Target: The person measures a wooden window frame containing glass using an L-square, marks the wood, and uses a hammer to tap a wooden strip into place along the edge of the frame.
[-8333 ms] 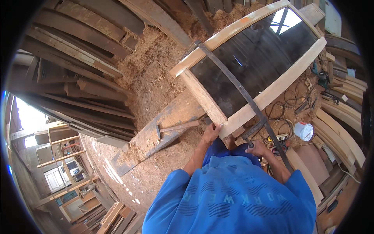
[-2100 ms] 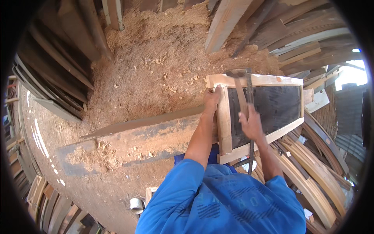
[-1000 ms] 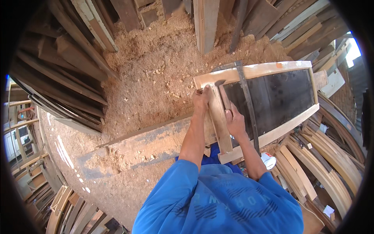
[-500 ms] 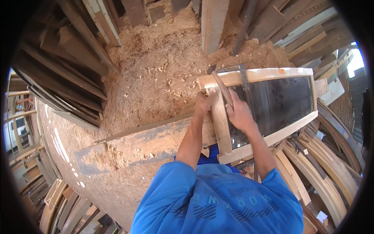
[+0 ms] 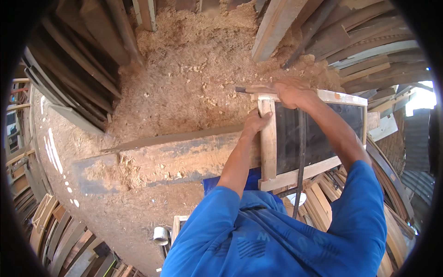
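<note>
A wooden frame (image 5: pixel 268 152) with a dark panel (image 5: pixel 330 131) inside it lies in front of me. My left hand (image 5: pixel 256 122) is closed round the frame's left end piece near its far corner, thumb over the top. At the far rail my right hand (image 5: pixel 291 91), blurred by motion, grips a hammer (image 5: pixel 260 88). The hammer lies nearly level, its dark head pointing left past the corner. I cannot tell whether the head touches the wood. A long dark metal bar (image 5: pixel 301 143) crosses the frame from far rail to near rail and runs on toward my body.
A worn plank (image 5: pixel 152 164) strewn with shavings stretches left from the frame. Wood shavings (image 5: pixel 184 83) cover the ground beyond. Dark boards (image 5: pixel 78 69) lean at the far left, an upright post (image 5: pixel 279 30) stands ahead, and curved timbers are stacked right. A white cup-like container (image 5: pixel 160 234) sits lower left.
My right hand has moved away from me to the far rail, and the hammer has swung from steep to nearly level. My left hand has slid nearer along the end piece.
</note>
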Motion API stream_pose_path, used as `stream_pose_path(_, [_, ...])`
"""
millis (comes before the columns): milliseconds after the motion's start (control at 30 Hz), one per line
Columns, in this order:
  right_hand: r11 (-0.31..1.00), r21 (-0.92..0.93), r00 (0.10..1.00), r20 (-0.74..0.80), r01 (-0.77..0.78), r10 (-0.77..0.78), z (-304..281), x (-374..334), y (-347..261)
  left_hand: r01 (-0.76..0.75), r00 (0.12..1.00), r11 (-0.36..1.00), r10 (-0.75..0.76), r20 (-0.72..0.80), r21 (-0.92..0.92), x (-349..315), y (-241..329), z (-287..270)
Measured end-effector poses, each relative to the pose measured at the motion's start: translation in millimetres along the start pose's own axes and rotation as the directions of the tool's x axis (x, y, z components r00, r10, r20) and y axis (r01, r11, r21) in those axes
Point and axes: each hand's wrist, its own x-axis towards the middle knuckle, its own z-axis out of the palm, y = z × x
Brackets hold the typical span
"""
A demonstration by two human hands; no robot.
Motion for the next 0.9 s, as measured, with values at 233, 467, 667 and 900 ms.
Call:
stream_pose_path(233, [0.97, 0.172, 0.947, -0.3, 0.17, -0.112, -87, -17, -65, -0.003, 0.999, 0.998, 0.001, -0.042, -0.063, 20, -13, -2])
stream_pose_path(467, [0.999, 0.032, 0.991, 0.13, 0.031, -0.035, -29, 15, -25, -0.046, 0.999, 0.997, 0.045, -0.015, -0.057, 21, -21, 9])
stream_pose_path(667, [0.999, 0.034, 0.994, -0.101, 0.034, -0.03, -41, 3, -37, -0.052, 0.996, 0.973, 0.065, 0.054, -0.224, 27, -14, -2])
stream_pose_path(900, [0.985, 0.133, 0.991, -0.097, 0.108, -0.096, -34, 7, -48, -0.047, 0.999, 0.985, 0.049, 0.012, -0.164, 36, -28, 8])
